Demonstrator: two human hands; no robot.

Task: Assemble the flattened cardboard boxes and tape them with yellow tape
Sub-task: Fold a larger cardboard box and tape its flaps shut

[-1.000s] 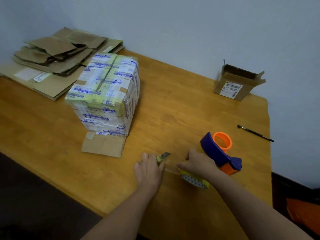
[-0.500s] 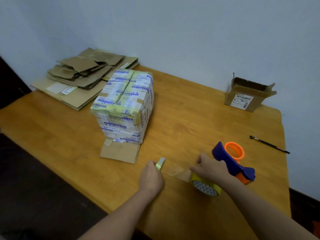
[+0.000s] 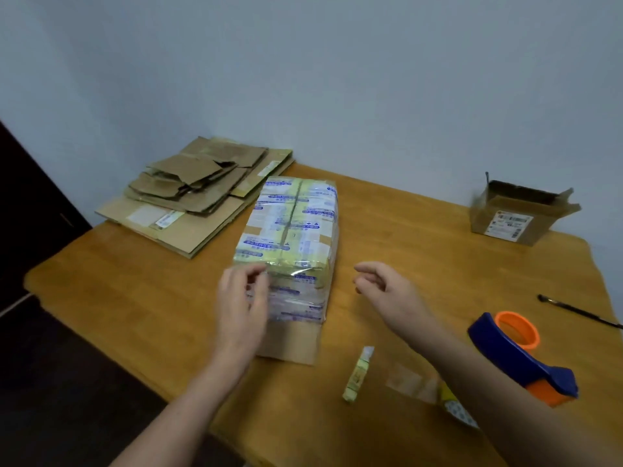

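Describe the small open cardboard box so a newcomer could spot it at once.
Go to the far right corner of the wooden table, by the pale wall. A small brown cardboard box stands there alone. Unlike the flattened cardboard pile and the tape-wrapped box, its flaps stand open and it bears a white label.

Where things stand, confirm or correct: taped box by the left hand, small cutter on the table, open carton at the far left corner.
Wrong corner: the head view shows the open carton at the far right. The taped box and small cutter are as stated.
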